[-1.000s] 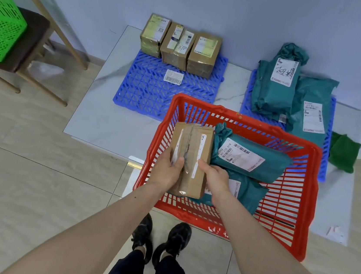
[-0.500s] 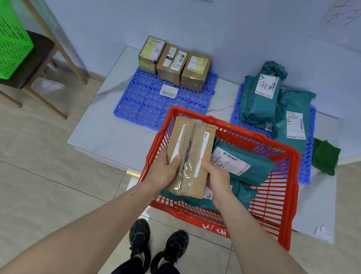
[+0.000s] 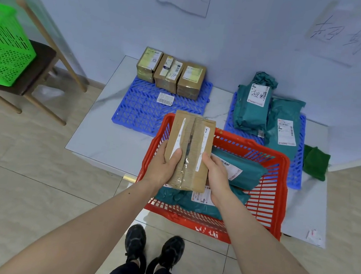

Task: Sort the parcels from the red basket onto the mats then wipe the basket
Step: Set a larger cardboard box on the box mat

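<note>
Both hands hold one cardboard box (image 3: 188,151) above the near-left part of the red basket (image 3: 279,194), its long side running toward twelve o'clock. The left hand (image 3: 164,168) grips the box's left edge with the thumb laid across the taped top; the right hand (image 3: 216,177) clamps the right edge, its fingers (image 3: 209,161) pressed along the side. Beneath the box, two teal mailer bags lie in the basket: one (image 3: 239,169) at three o'clock from the box, the other (image 3: 190,200) at its near end, each with a white label. The basket sits on a pale marble slab (image 3: 106,141) on the tiled floor. At eleven o'clock from the basket is the left blue mat (image 3: 142,109), carrying three cardboard boxes (image 3: 171,74) in a row touching each other against the wall, with a loose barcode label (image 3: 165,98) just in front. At one o'clock, the right blue mat (image 3: 298,151) holds two teal bags (image 3: 266,115) side by side. A green cloth (image 3: 315,162) lies just beyond that mat's right edge. A green basket (image 3: 1,48) rests on a chair at nine o'clock.
</note>
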The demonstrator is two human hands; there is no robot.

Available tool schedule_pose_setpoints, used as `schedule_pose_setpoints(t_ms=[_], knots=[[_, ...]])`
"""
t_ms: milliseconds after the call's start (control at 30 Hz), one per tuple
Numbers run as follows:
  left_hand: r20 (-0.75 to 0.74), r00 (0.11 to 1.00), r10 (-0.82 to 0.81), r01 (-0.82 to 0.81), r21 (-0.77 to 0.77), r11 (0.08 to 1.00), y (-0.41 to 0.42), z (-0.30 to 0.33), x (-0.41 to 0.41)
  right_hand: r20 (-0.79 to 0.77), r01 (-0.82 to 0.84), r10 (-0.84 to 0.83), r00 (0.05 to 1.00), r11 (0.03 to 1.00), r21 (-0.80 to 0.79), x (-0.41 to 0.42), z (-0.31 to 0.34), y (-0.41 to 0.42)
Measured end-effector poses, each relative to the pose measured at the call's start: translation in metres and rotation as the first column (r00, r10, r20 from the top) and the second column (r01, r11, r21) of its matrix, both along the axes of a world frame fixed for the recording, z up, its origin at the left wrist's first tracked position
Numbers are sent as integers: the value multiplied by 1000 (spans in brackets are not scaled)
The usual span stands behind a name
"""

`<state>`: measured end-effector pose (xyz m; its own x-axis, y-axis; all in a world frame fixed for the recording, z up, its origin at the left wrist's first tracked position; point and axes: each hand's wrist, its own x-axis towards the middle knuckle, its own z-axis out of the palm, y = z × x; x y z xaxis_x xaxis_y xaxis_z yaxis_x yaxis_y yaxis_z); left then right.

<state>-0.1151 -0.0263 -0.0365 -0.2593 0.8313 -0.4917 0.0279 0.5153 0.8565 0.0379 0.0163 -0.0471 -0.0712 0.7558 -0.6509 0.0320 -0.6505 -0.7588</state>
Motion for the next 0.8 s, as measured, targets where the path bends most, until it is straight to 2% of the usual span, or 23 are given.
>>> schedule_pose_setpoints(t_ms=[467, 800], knots=[[-19, 999, 37, -35, 77, 996, 12, 6, -9, 36, -10, 9, 999, 999, 44, -10, 10, 14], [18, 1000, 17, -18, 71, 997, 31, 11, -83, -7, 53, -52, 999, 996, 76, -84, 23, 30]])
